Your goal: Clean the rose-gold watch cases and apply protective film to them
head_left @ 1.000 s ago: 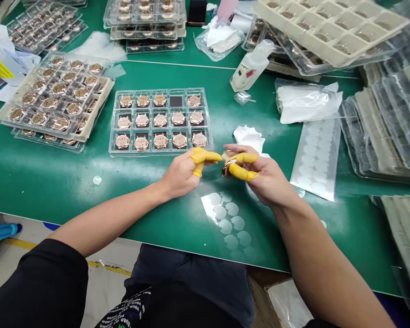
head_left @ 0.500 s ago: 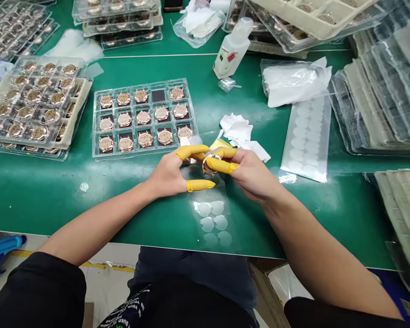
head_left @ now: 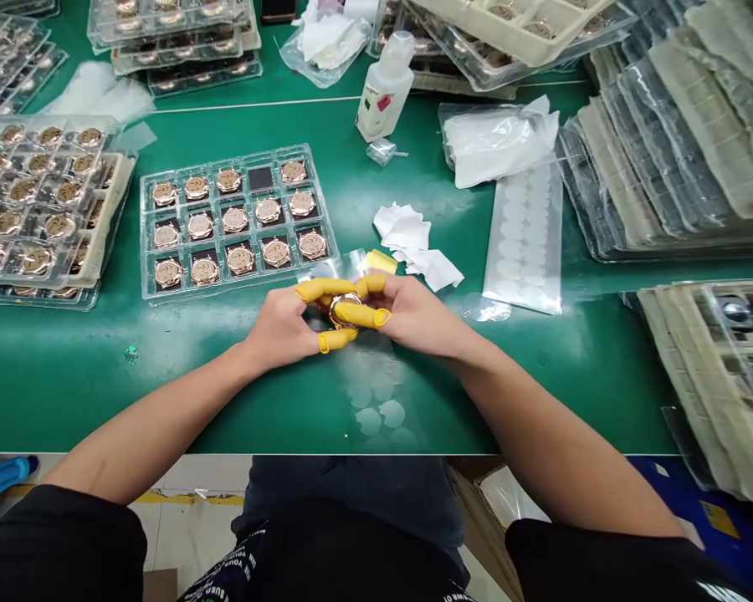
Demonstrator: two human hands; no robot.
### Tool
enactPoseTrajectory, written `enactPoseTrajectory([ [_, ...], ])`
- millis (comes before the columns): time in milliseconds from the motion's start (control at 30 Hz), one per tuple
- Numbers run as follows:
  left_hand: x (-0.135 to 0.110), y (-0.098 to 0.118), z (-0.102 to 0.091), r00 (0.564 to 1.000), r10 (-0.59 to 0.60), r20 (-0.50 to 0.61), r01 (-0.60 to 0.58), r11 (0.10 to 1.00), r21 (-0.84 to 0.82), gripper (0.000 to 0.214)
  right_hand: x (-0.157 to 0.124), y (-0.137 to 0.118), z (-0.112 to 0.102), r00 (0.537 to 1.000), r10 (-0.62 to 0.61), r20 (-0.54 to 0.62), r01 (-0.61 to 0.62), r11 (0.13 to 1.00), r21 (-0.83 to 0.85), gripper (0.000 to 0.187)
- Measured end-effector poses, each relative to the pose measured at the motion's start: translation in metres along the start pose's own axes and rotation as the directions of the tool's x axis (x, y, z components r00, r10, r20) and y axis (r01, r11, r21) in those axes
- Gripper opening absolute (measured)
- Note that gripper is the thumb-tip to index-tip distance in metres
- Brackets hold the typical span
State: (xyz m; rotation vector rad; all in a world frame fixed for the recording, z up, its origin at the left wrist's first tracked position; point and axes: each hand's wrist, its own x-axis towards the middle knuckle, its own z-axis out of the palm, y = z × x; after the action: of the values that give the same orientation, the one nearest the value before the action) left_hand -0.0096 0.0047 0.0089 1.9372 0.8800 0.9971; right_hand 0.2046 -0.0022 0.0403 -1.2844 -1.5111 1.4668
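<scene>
Between my two hands is a rose-gold watch case (head_left: 339, 306), partly covered by fingers in yellow finger cots. My right hand (head_left: 407, 313) grips it with the thumb laid across its face. From the other side, my left hand (head_left: 289, 322) closes on the same watch case, index finger above and thumb below. Left of the hands, a clear plastic tray (head_left: 145, 280) holds several similar watch cases with their backs up; one compartment in its back row shows only a dark pad. Below the hands, a clear sheet with round film stickers (head_left: 380, 415) lies on the green table.
Crumpled white wipes (head_left: 407, 230) and a yellow piece (head_left: 381, 261) lie just beyond my hands. A plastic bottle (head_left: 386, 88) stands farther back. Stacked watch trays (head_left: 110, 217) are at left; empty-looking tray stacks (head_left: 658, 167) rise at right. A sticker sheet (head_left: 524, 238) lies before them.
My left hand has closed onto the watch case, which only the right hand held before. Both hands have come together. The whole view has shifted slightly.
</scene>
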Motion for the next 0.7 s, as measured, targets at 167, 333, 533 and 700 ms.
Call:
enactPoseTrajectory([
  [167, 0.007, -0.001, -0.002, 0.982, -0.186, 0.034, 0.189, 0.943, -0.273, 0.055, 0.018, 0.025, -0.037, 0.809, -0.430, -0.400, 0.105, 0.776, -0.622, 0.027],
  [333, 0.011, 0.001, -0.008, 0.964, -0.129, 0.234, 0.206, 0.917, -0.343, 0.052, 0.018, 0.039, -0.045, 0.889, -0.421, -0.181, 0.095, 0.556, -0.826, 0.028],
  [533, 0.010, 0.006, -0.007, 0.937, -0.125, 0.327, 0.246, 0.900, -0.360, 0.052, 0.041, 0.040, -0.055, 0.775, -0.422, -0.469, -0.134, 0.617, -0.776, 0.036],
  [700, 0.014, 0.006, -0.006, 0.936, -0.229, 0.266, 0.322, 0.862, -0.392, 0.057, 0.071, 0.051, -0.057, 0.732, -0.416, -0.540, -0.182, 0.645, -0.743, 0.026],
])
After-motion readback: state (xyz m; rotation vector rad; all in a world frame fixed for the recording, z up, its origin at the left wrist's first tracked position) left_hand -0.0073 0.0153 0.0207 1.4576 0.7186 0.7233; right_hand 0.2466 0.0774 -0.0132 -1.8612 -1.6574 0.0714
